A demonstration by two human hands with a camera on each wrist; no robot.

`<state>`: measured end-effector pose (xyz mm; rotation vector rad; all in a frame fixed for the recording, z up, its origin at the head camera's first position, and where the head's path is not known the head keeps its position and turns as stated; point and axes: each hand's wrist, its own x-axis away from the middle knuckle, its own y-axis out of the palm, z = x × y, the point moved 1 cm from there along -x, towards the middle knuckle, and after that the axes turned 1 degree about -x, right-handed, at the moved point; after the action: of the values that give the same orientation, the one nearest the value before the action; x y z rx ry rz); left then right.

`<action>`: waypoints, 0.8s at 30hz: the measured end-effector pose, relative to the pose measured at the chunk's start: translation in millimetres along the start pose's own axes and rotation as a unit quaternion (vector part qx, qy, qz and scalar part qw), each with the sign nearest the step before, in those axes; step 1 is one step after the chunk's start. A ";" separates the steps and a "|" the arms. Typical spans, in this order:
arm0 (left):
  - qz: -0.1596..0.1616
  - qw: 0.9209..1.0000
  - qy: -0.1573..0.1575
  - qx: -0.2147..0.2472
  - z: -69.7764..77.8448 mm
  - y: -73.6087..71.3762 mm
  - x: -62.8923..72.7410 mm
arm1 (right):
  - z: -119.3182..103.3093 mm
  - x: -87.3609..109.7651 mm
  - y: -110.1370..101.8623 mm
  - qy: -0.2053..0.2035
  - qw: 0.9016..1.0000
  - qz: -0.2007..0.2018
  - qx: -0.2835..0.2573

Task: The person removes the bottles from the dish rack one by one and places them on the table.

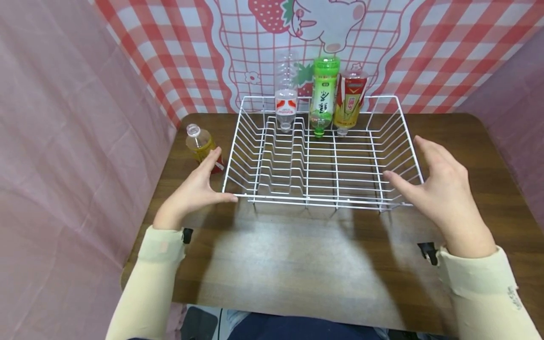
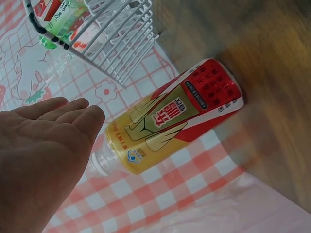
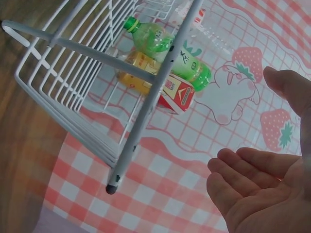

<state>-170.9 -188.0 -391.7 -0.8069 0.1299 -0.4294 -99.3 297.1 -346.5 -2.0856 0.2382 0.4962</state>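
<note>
A white wire dish rack (image 1: 335, 182) stands on the table between my two hands. My left hand (image 1: 189, 191), fingers extended, is by its front left corner; whether the thumb touches the wire I cannot tell. Just beyond those fingers a red and yellow bottle (image 2: 170, 116) without a visible cap stands upright on the table. At the rack's right side my right hand (image 1: 446, 193) is spread, thumb apart from the fingers, holding nothing. Along the rack's back lean three upside-down bottles: a clear one (image 1: 286, 101), a green one (image 1: 325, 89) and a red and yellow one (image 1: 351, 99).
The brown wooden table (image 1: 293, 264) extends in front of the rack. Behind it hangs a red and white checked cloth (image 1: 178, 52) with strawberry prints. Pink curtains (image 1: 63, 141) hang at both sides.
</note>
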 end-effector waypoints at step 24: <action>-0.016 1.000 -0.025 0.000 -1.8 14.5 -2.2 | -6.7 -17.5 -5.3 -0.015 1.000 -0.013 0.008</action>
<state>-168.7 -179.4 -403.6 -0.8193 0.0712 -0.4385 -111.4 293.8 -331.6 -2.0607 0.1962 0.5080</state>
